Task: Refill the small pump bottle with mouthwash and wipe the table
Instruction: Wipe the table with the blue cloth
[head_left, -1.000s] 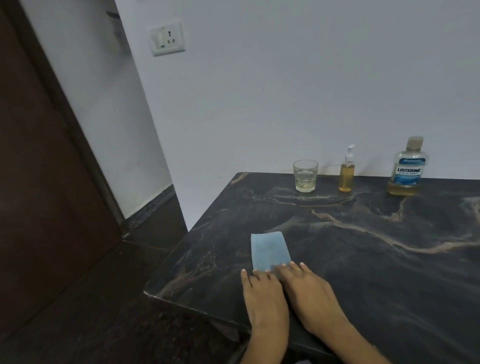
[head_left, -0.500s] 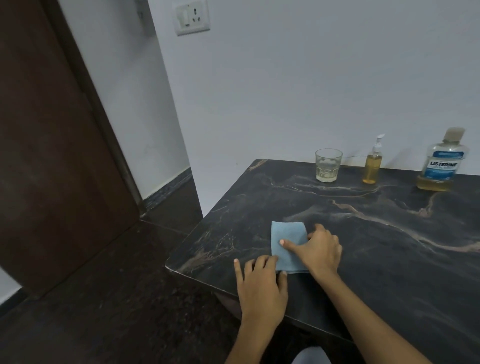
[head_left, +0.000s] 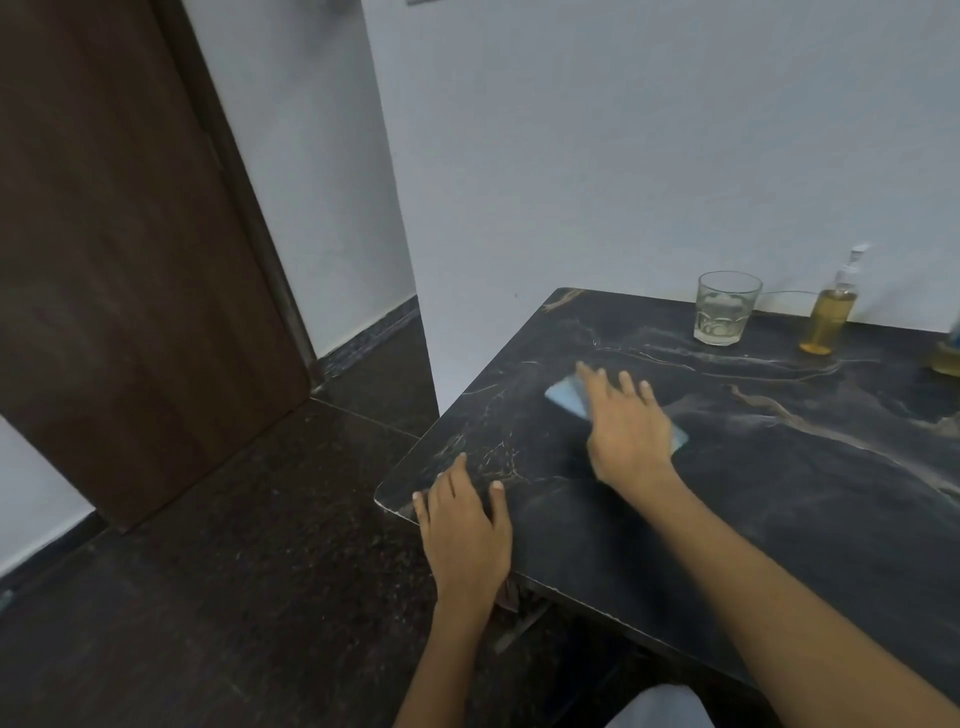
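A dark marbled counter (head_left: 779, 493) meets a white wall (head_left: 623, 156) beside a brown door (head_left: 114, 260). The right hand (head_left: 631, 431), fingers flat, presses a blue cloth (head_left: 566, 395); the left hand (head_left: 465, 530) rests flat at the counter's corner. The pump bottle (head_left: 829, 317) stands by the wall, beside a glass (head_left: 725, 314).

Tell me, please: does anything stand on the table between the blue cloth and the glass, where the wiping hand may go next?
Nothing visible does. The right hand presses flat on the blue cloth, and the dark table between it and the glass shows only bare marble. The pump bottle stands right of the glass.
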